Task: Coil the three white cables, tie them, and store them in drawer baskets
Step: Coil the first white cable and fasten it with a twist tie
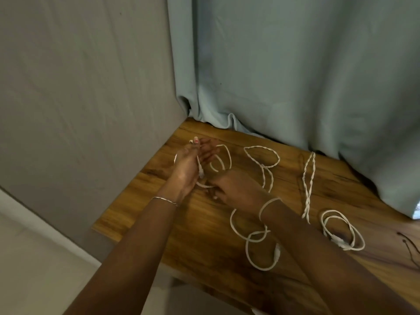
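A teal curtain [295,64] and a grey wall [79,87] closed off the far corner, so all the work sat on the wooden table [204,228], near its left edge. The left hand [189,164] stood upright over that corner with its fingers nearly straight and pointing up. It probably served as a former, since the held cable [223,155] ran down the palm and arched off behind the fingers in a couple of open loops. The right hand [234,187] sat lower and just beside it, fingers curled and pinching the same cable near its lower turn, seemingly to feed the next wrap. A loose cable [277,250] lay in slack loops on the table under the right forearm; whether it joined the held one could not be told. A coiled cable [338,242] rested well to the right, out of the working area, which suggested it was already wound. Two twisted white cords [261,146] [308,189] lay between them, and thin dark ties [404,241] lay at the right edge, likely kept within reach for binding. No drawer baskets showed. A pale wristband [269,204] circled the right wrist, a fine bracelet [164,199] the left.
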Demonstrator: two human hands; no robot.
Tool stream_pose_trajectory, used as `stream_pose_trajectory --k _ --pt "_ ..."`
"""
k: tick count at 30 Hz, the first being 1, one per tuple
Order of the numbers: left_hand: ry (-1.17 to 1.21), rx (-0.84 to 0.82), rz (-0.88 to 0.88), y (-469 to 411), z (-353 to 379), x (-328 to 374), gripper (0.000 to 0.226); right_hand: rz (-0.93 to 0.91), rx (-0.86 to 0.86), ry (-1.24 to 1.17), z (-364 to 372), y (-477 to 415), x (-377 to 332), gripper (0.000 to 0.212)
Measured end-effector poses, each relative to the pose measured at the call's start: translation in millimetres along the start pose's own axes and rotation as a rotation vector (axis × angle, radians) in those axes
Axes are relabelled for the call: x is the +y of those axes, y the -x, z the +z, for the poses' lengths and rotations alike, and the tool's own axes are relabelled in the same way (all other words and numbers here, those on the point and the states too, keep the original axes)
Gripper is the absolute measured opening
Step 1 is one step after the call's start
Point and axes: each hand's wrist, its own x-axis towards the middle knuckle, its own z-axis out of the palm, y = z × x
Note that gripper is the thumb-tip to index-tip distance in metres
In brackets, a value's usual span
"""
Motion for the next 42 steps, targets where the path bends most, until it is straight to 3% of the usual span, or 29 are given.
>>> stream_pose_trajectory --k 3,7,9,12,15,18,21,26,33,38,42 --pt "-0.265 -0.020 -0.040 -0.5 -3.7 -3.8 0.045 0.037 0.043 -0.024 -15.9 -4.5 15.2 0.025" --pt "-0.574 -0.090 -0.094 0.6 -5.2 -5.4 0.046 0.086 0.121 -0.258 -31.4 -9.0 33.2 0.033" --pt "-0.654 -0.063 -0.083 7.2 4.9 -0.7 0.043 0.145 0.113 -0.387 -36.0 -14.8 43.0 0.022" --pt "-0.554 0.003 -0.088 11.9 18.6 1.3 0.044 0.198 0.103 -0.442 -41.5 -24.6 55.2 0.014" --pt "-0.491 0.012 -0.131 9.5 25.2 0.8 0.030 0.194 0.117 -0.479 -51.6 -34.1 59.5 0.011" --pt "-0.492 -0.136 -0.191 7.1 19.3 5.0 0.051 0.231 0.200 -0.637 -61.3 -43.3 69.9 0.006" --pt "-0.439 -0.312 -0.172 8.2 9.4 2.3 0.041 0.219 0.197 -0.694 -63.5 -51.4 73.0 0.005" --pt "-0.234 -0.258 -0.236 8.7 4.8 -2.9 0.026 0.209 0.177 -0.726 -53.1 -59.0 68.1 0.007" --pt "0.011 -0.384 -0.350 7.8 2.2 0.7 0.028 0.235 0.234 -0.803 -52.4 -60.8 73.2 0.005" --pt "0.069 -0.427 -0.323 7.3 8.3 2.8 0.026 0.242 0.063 -0.934 -45.3 -57.5 64.3 0.012" --pt "0.135 -0.375 -0.325 2.6 9.4 3.6 0.028 0.267 0.039 -0.994 -39.8 -57.4 60.0 0.019"
